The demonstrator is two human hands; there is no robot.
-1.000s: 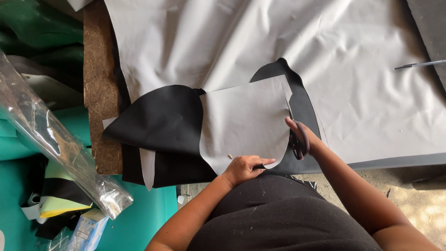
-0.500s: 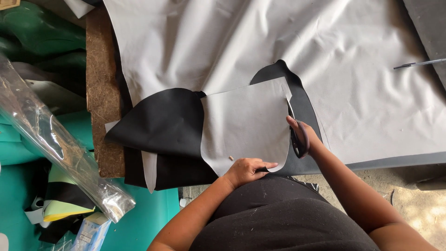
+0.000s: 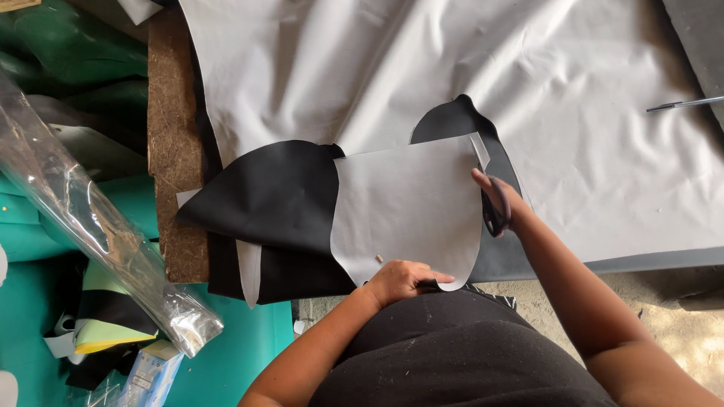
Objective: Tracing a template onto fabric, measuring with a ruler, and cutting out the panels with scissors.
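Observation:
My right hand (image 3: 499, 202) grips black-handled scissors (image 3: 492, 203), whose blades point up along the right edge of a grey cut piece (image 3: 407, 207). That piece lies grey side up over black-faced material (image 3: 279, 200) folded back on itself. My left hand (image 3: 401, 280) pinches the grey piece at its lower edge, close to my body. A big grey sheet (image 3: 392, 68) covers the table behind both hands, and a curved black flap (image 3: 451, 120) sticks up above the cut piece.
A brown fibre board (image 3: 170, 151) edges the table on the left. A clear plastic roll (image 3: 90, 218) leans across the left side over teal surfaces (image 3: 249, 332) and stacked scraps. A thin metal tool (image 3: 682, 103) lies at the right edge. Green material is heaped top left.
The scissors in my right hand have moved slightly up along the right edge of the grey piece. My left hand keeps its hold on the lower edge.

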